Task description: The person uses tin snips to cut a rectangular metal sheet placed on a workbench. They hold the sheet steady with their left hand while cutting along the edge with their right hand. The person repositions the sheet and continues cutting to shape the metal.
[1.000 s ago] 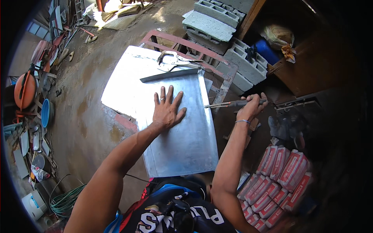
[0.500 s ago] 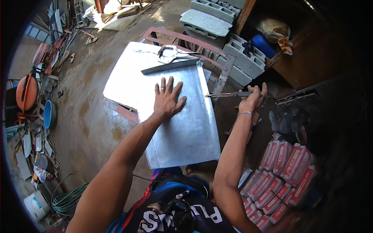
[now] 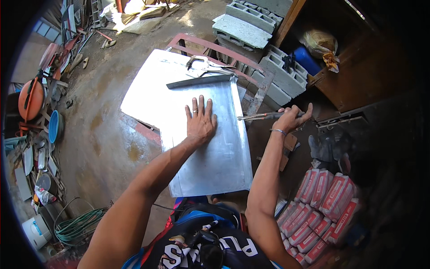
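Note:
A shiny metal sheet (image 3: 215,166) with raised edges lies before me over a red frame. My left hand (image 3: 201,123) rests on it, palm down, fingers stretched out. My right hand (image 3: 291,119) grips a long slim hand tool (image 3: 262,116), its front part brownish and rod-like. The tip is at the sheet's right edge; whether it touches cannot be told. Beyond my left hand, a dark metal strip (image 3: 197,82) runs along the far edge. Locking C-clamp pliers (image 3: 207,66) lie just past that strip, over a brightly lit pale sheet (image 3: 145,89).
Behind the red frame (image 3: 201,43) stand concrete blocks (image 3: 244,31). Red-and-white bags (image 3: 309,219) are stacked at the lower right. Scrap pieces, an orange round thing (image 3: 31,101), a blue basin (image 3: 54,126) and a coiled green hose (image 3: 80,226) line the left side.
My left hand's fingers have drawn closer together on the sheet. The right hand and the tool sit slightly lower along the sheet's edge. The whole view has shifted a little.

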`<move>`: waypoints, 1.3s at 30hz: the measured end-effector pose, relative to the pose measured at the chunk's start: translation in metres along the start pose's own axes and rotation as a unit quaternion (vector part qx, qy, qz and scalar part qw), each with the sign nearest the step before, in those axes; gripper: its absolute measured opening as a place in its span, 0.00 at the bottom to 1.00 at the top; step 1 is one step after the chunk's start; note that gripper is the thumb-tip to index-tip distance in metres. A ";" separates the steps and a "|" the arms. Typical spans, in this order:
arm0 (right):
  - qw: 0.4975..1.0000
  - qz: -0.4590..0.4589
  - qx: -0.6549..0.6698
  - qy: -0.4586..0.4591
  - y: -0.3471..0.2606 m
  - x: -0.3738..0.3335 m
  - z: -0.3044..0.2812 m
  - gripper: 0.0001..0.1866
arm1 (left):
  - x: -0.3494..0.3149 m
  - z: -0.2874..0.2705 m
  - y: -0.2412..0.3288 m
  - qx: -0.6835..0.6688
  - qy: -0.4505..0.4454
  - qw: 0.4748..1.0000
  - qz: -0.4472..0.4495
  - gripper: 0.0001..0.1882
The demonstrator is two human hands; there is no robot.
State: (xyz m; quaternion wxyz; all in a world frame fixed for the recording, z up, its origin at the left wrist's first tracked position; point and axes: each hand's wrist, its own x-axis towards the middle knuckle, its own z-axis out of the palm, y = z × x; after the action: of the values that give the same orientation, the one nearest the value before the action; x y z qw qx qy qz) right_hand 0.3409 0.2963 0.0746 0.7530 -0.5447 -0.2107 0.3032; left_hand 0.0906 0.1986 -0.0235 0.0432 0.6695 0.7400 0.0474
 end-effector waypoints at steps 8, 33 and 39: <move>0.998 -0.037 -0.041 -0.019 -0.006 0.003 0.007 0.13 | 0.004 -0.014 0.030 -0.034 -0.040 0.998 -0.025 0.41; 0.988 0.153 -0.009 -0.005 -0.005 0.025 -0.025 0.13 | 0.004 -0.014 0.031 -0.031 -0.020 0.999 -0.027 0.41; 0.982 0.185 -0.034 0.012 -0.021 0.004 -0.030 0.17 | 0.001 -0.015 0.029 -0.026 -0.013 0.999 -0.034 0.40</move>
State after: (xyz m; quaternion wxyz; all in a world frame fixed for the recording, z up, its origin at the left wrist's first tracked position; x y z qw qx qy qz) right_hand 0.3674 0.2738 0.0847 0.6673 -0.6033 -0.1078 0.4232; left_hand 0.1169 0.2018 -0.0046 0.0722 0.6429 0.7605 0.0563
